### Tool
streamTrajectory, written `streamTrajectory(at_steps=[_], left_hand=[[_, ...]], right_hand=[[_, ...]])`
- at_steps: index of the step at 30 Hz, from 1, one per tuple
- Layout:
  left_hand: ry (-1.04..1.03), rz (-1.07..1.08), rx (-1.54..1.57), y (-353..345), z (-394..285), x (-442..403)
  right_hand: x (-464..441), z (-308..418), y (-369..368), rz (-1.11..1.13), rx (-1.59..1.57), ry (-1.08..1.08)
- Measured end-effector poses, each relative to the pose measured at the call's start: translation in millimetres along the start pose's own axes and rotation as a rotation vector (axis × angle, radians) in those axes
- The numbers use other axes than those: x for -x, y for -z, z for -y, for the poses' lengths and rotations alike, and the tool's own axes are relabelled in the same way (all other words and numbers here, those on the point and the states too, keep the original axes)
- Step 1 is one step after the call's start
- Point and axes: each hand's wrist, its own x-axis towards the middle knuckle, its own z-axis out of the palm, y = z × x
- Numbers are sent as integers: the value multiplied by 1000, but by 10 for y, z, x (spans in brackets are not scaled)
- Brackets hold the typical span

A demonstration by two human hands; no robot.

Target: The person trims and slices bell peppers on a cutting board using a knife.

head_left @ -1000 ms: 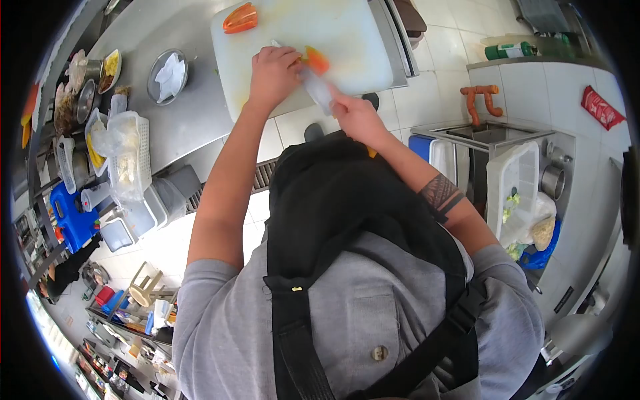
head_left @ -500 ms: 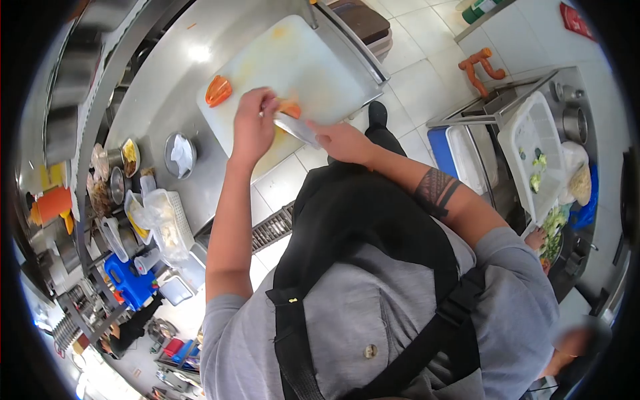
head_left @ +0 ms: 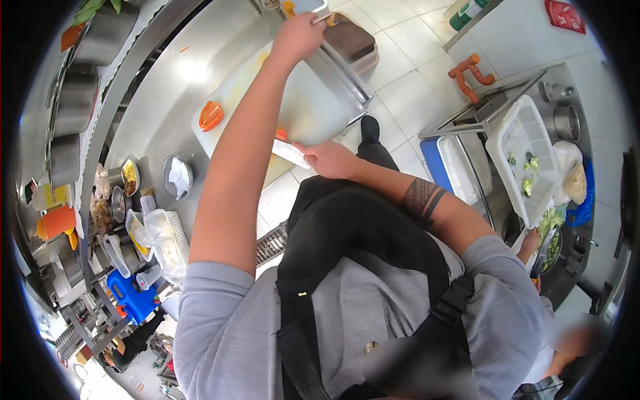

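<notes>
My right hand (head_left: 327,159) is closed around a knife (head_left: 291,153), its pale blade pointing left over the near edge of the white cutting board (head_left: 327,93). Beside the blade lies a small orange pepper piece (head_left: 281,135). Farther left on the board sits a larger orange-red bell pepper piece (head_left: 211,116). My left hand (head_left: 300,39) is stretched past the board's far end, its fingers curled at the rim of a white container (head_left: 313,7). What those fingers hold, if anything, I cannot make out.
A metal bowl with white contents (head_left: 178,177) stands left on the steel counter (head_left: 160,120). A white basket (head_left: 179,233) is nearer. At right, a white crate (head_left: 527,167) holds green pieces. A blue-edged cooler (head_left: 435,160) stands below; another person (head_left: 580,333) is at lower right.
My left hand has left the pepper by the knife and moved up to the white container beyond the board. My right hand stays by the board's near edge with the knife.
</notes>
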Motion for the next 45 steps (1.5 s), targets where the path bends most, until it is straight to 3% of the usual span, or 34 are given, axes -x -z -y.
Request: streamTrajectory(at_steps=[3, 6, 8, 10, 13, 16, 17, 22, 24, 28, 30, 32, 34, 36, 37, 39, 40, 42, 43, 45], left_hand=[[-16, -81, 101, 180, 404, 621], [196, -183, 154, 355, 884, 1303], [307, -280, 147, 389, 1189, 1805], [480, -379, 100, 385, 1385, 2292], [585, -372, 157, 162, 1533, 2855], [541, -380, 158, -129, 1490, 3147], [473, -389, 133, -212, 1492, 3193], [306, -393, 187, -300, 1161, 3020], [124, -250, 79, -530, 1338, 2826], [292, -293, 176, -666, 1506, 2061], [180, -530, -9, -547, 1526, 1740], [243, -569, -146, -264, 1526, 1611], [281, -740, -192, 105, 2009, 1746], [203, -775, -226, 313, 2488, 1835], [199, -769, -223, 366, 2658, 1845], [561, -132, 25, 481, 2804, 1851], [564, -137, 26, 464, 2759, 1901], [345, -125, 247, 380, 2604, 2081], [175, -189, 226, 212, 2566, 2169], [117, -201, 185, -52, 2372, 2369]], right_hand=[[-4, 60, 49, 29, 2, -20], [-21, 143, 175, 169, 20, -111], [-24, 142, 175, 48, -2, -53], [14, 370, 350, 65, -37, -58], [89, 544, 537, 28, -25, -108], [113, 728, 751, -43, 44, -213], [110, 765, 815, -95, 65, -310], [124, 494, 1007, -199, 152, -361], [146, 425, 1062, -194, 159, -367], [189, 466, 1048, -192, 52, -453], [236, 409, 971, -220, 86, -432], [345, 391, 974, -250, 123, -416], [480, 404, 930, -196, 12, -393], [555, 413, 898, -167, 3, -403], [573, 417, 903, -126, 11, -390], [585, 452, 890, -114, 8, -375], [572, 464, 893, -99, 5, -358], [548, 412, 870, -106, -19, -299], [527, 425, 864, -117, -44, -247], [478, 532, 911, -75, -28, -292]])
